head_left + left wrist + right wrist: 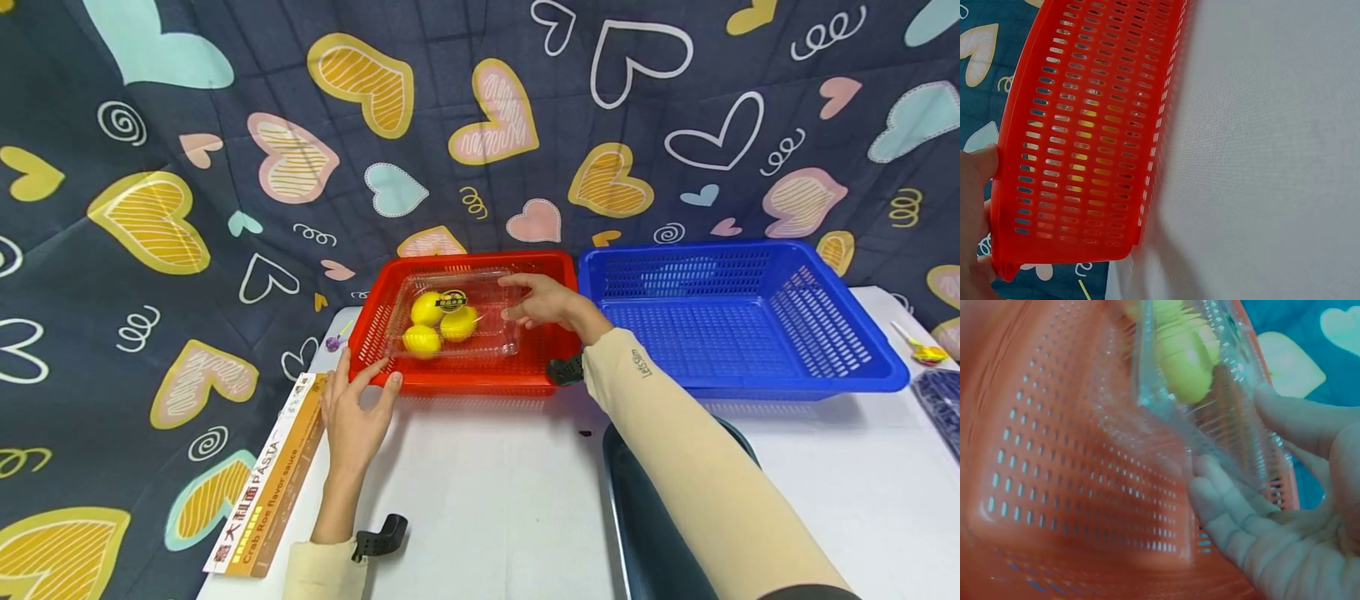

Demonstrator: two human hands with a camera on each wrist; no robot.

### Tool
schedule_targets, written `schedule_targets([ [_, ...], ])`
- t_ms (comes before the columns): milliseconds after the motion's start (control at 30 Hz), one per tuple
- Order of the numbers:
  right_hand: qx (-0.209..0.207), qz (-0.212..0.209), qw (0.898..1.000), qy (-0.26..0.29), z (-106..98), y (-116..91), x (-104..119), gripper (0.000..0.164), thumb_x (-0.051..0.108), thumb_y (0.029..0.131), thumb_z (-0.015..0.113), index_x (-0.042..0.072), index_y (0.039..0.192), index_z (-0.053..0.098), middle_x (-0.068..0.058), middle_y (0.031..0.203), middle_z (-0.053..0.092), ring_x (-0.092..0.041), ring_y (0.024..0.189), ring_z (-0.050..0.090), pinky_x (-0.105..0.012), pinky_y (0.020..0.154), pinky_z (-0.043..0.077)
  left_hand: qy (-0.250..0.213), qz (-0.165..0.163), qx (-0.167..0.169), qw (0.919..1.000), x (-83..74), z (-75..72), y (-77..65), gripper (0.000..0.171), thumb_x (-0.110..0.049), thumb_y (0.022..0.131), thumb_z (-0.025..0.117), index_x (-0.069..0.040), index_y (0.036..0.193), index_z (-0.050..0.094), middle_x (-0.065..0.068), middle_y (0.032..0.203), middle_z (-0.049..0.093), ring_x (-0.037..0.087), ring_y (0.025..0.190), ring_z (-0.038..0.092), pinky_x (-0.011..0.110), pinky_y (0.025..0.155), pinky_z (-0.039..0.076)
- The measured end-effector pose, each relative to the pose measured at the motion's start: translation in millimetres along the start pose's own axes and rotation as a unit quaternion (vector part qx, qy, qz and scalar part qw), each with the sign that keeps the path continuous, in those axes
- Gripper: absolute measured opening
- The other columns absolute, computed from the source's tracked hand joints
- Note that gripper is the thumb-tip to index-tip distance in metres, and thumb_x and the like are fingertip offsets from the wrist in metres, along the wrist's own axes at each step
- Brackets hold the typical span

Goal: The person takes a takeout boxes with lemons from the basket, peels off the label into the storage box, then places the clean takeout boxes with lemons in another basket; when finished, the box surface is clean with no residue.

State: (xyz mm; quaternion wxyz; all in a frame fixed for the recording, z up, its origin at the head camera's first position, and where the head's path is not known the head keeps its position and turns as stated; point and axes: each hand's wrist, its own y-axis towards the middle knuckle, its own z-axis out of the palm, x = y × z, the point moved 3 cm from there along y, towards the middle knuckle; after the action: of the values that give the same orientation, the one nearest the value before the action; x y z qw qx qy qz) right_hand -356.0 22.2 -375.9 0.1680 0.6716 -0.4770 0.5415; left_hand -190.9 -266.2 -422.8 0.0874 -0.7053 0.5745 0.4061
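In the head view, the right hand reaches forward and inward, palm down, its thumb and fingers pinching the near end of a clear box. This box is in or just above the red basket, its long axis going leftward from this hand, the label upward; inside are three lemons. The left hand points away from the body and holds the basket's near left corner. Left of it lies a pasta box. Right of the right hand stands a blue basket; its forearm crosses over a dark tub. In the left wrist view, thumb and fingers clasp the red rim. In the right wrist view, the box is tilted, its end between thumb and fingers.
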Motion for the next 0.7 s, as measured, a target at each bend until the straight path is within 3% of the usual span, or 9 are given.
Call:
schedule_targets([
  [167, 0.007, -0.01, 1.0, 0.018, -0.9, -1.6, 0.8, 0.069, 0.009, 0.095, 0.069, 0.02, 0.157, 0.04, -0.02, 0.129, 0.063, -0.029, 0.102, 0.067, -0.05, 0.103, 0.053, 0.0, 0.004, -0.005, 1.0, -0.5, -0.8, -0.2, 0.041, -0.041, 0.094, 0.07, -0.019, 0.128, 0.073, 0.012, 0.167, 0.031, 0.056, 0.15, 0.021, 0.077, 0.117, 0.008],
  [367, 0.008, -0.019, 0.999, 0.034, -1.1, -2.3, 2.0, 0.061, 0.013, 0.096, 0.068, 0.016, 0.153, 0.045, -0.014, 0.117, 0.06, -0.025, 0.088, 0.063, -0.049, 0.097, 0.055, -0.003, 0.005, -0.006, 1.0, -1.0, -1.8, -0.7, 0.04, -0.04, 0.094, 0.07, -0.019, 0.127, 0.073, 0.012, 0.167, 0.032, 0.055, 0.15, 0.021, 0.078, 0.117, 0.008],
  [533, -0.016, -0.025, 0.999, 0.032, -1.5, -1.5, 2.4, 0.048, 0.021, 0.099, 0.066, 0.01, 0.143, 0.052, -0.019, 0.117, 0.062, -0.027, 0.079, 0.066, -0.052, 0.093, 0.058, -0.005, 0.003, -0.005, 1.0, -0.6, -1.5, -1.3, 0.04, -0.04, 0.094, 0.07, -0.019, 0.127, 0.073, 0.011, 0.167, 0.031, 0.055, 0.151, 0.021, 0.078, 0.117, 0.008],
  [700, -0.039, -0.029, 0.998, 0.036, -2.9, -1.4, 1.9, 0.043, 0.016, 0.097, 0.068, 0.009, 0.137, 0.054, -0.013, 0.115, 0.059, -0.023, 0.07, 0.063, -0.044, 0.083, 0.062, -0.006, 0.002, -0.004, 1.0, -0.7, -0.4, -0.9, 0.04, -0.041, 0.094, 0.07, -0.019, 0.127, 0.073, 0.011, 0.167, 0.031, 0.054, 0.151, 0.021, 0.077, 0.117, 0.007],
])
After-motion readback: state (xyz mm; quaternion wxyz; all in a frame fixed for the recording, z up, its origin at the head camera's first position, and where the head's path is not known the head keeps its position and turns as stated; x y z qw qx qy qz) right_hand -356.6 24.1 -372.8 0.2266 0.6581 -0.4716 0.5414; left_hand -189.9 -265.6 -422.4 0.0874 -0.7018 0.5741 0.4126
